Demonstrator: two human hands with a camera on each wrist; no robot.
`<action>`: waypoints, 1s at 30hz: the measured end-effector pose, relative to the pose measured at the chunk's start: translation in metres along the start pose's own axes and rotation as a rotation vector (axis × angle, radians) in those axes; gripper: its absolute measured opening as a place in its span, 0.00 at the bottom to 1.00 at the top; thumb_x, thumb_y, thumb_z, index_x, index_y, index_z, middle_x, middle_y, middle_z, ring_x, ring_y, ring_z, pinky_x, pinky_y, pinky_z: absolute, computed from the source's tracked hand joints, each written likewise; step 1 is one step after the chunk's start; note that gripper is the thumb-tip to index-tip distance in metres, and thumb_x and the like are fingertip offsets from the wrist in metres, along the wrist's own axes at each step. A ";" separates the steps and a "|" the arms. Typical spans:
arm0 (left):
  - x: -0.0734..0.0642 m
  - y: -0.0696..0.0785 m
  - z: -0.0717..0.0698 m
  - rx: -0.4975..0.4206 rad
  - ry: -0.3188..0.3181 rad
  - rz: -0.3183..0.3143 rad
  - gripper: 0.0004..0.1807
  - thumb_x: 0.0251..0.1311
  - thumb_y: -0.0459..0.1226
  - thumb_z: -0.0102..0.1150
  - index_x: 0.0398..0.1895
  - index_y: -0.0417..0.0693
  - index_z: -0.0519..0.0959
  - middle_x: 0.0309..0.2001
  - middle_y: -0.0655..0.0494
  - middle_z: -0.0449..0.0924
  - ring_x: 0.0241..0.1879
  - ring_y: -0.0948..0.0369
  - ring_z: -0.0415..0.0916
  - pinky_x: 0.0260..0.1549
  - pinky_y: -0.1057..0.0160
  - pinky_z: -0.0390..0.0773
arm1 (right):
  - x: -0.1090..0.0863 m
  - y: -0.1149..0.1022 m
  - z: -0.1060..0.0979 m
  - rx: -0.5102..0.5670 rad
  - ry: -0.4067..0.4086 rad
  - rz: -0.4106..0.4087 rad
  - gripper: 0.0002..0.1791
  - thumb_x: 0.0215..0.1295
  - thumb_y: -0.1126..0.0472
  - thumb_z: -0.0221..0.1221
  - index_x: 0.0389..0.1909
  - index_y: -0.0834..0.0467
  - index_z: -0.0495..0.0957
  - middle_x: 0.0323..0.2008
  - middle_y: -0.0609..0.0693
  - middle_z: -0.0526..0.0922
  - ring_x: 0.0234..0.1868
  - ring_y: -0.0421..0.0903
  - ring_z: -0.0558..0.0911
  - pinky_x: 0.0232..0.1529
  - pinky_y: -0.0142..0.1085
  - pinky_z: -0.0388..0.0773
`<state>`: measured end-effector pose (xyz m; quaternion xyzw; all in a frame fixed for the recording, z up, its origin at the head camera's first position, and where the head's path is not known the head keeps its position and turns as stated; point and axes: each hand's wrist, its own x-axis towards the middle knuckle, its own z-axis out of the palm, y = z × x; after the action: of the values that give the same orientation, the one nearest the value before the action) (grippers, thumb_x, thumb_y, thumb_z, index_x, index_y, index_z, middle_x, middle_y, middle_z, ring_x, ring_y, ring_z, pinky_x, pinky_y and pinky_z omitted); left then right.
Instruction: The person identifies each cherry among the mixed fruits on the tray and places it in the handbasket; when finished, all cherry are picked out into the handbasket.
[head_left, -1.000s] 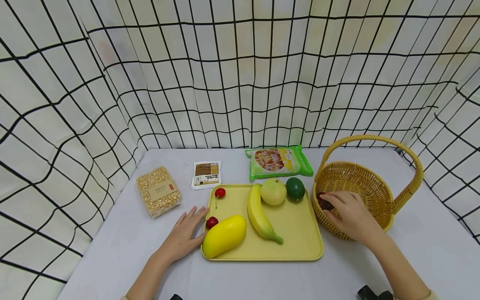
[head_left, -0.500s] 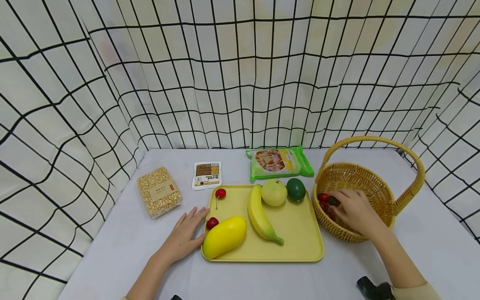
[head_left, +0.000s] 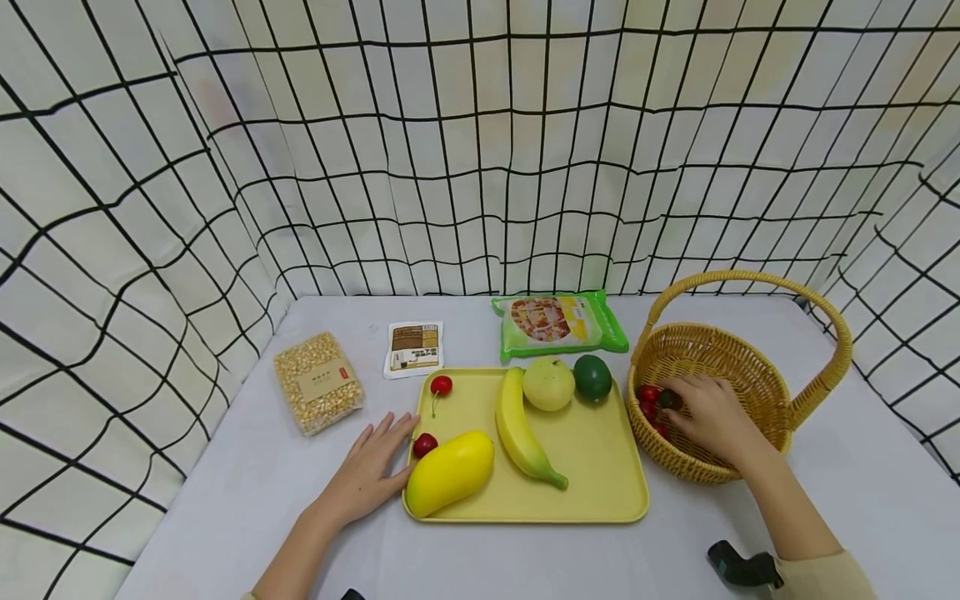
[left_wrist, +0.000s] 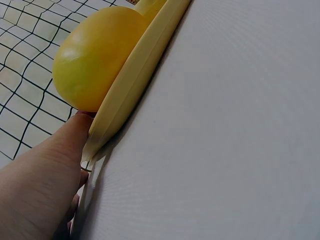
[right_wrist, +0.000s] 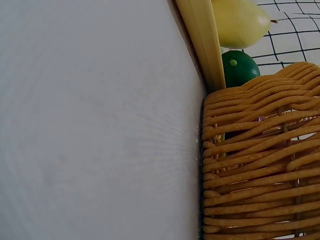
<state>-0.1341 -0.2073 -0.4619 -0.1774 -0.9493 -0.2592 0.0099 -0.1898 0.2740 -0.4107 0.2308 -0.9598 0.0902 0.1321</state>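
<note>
My left hand rests with straight fingers at the left rim of the yellow tray, beside a yellow mango and a dark red cherry. In the left wrist view the thumb touches the tray's edge just below the mango. My right hand reaches into the wicker basket and pinches a small dark round fruit, its kind unclear. Several small red fruits lie by the basket's left wall. The right wrist view shows the basket's woven side; the hand is hidden there.
On the tray lie a banana, a pale green round fruit, a dark green fruit and a red cherry. Behind it are a green food packet and a small sachet. A corn kernel bag lies left.
My right hand has shifted slightly right inside the basket with the dark fruit, exposing the red fruits by the left wall. The left hand has stayed put.
</note>
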 end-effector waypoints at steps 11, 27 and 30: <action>0.001 -0.001 -0.001 0.009 0.010 0.008 0.35 0.59 0.49 0.55 0.69 0.52 0.58 0.68 0.52 0.56 0.69 0.50 0.45 0.65 0.46 0.41 | 0.003 0.003 0.004 0.021 -0.075 0.033 0.22 0.50 0.61 0.67 0.48 0.63 0.77 0.41 0.60 0.81 0.40 0.59 0.77 0.40 0.55 0.68; 0.001 0.001 -0.001 0.001 0.009 0.002 0.35 0.58 0.48 0.56 0.68 0.52 0.59 0.68 0.52 0.57 0.69 0.49 0.45 0.65 0.45 0.40 | 0.003 0.005 0.007 0.040 -0.095 0.044 0.24 0.51 0.62 0.66 0.50 0.65 0.74 0.41 0.62 0.80 0.41 0.60 0.78 0.38 0.55 0.70; 0.000 0.001 0.000 0.001 0.008 0.003 0.35 0.59 0.48 0.56 0.68 0.52 0.58 0.68 0.51 0.57 0.69 0.49 0.45 0.65 0.45 0.40 | 0.003 0.004 0.006 0.049 -0.089 0.042 0.23 0.50 0.62 0.66 0.48 0.65 0.75 0.39 0.61 0.80 0.40 0.59 0.78 0.39 0.56 0.70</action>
<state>-0.1343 -0.2068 -0.4613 -0.1776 -0.9491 -0.2596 0.0139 -0.1954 0.2754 -0.4165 0.2175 -0.9668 0.1064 0.0818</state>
